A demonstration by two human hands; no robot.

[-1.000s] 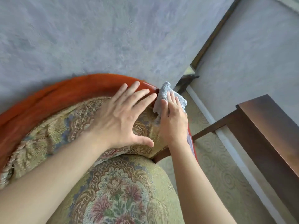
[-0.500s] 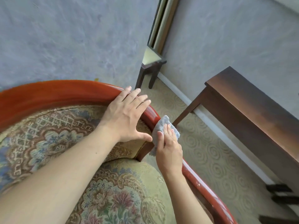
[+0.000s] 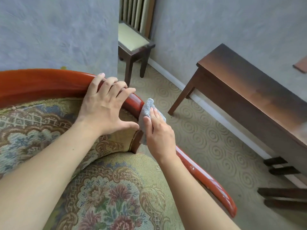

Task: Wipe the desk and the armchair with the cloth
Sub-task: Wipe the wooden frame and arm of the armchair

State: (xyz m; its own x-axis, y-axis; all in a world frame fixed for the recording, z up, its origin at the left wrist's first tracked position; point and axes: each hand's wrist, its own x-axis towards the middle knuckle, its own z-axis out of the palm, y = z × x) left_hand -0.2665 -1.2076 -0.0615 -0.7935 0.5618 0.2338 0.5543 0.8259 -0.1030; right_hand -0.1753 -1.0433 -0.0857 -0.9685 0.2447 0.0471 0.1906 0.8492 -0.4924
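The armchair (image 3: 41, 83) has a glossy red-brown wooden rim and floral upholstery, and fills the lower left. My left hand (image 3: 104, 107) lies over the curved rim, fingers draped across the wood, thumb on the inner padding. Just right of it, my right hand (image 3: 157, 135) presses a grey cloth (image 3: 147, 107) against the rim where the back meets the right armrest. Part of the cloth is hidden under my fingers. The dark wooden desk (image 3: 249, 90) stands against the wall at the right.
A small dark stool with a pale seat (image 3: 134, 42) stands in the corner beyond the chair. Patterned beige carpet (image 3: 207, 138) lies between armchair and desk. Dark wooden slats (image 3: 282, 195) lie on the floor at lower right.
My right hand has slid the cloth down along the rim towards the armrest. My left hand shifted from the padding up onto the wooden rim. The view swung right, showing more desk.
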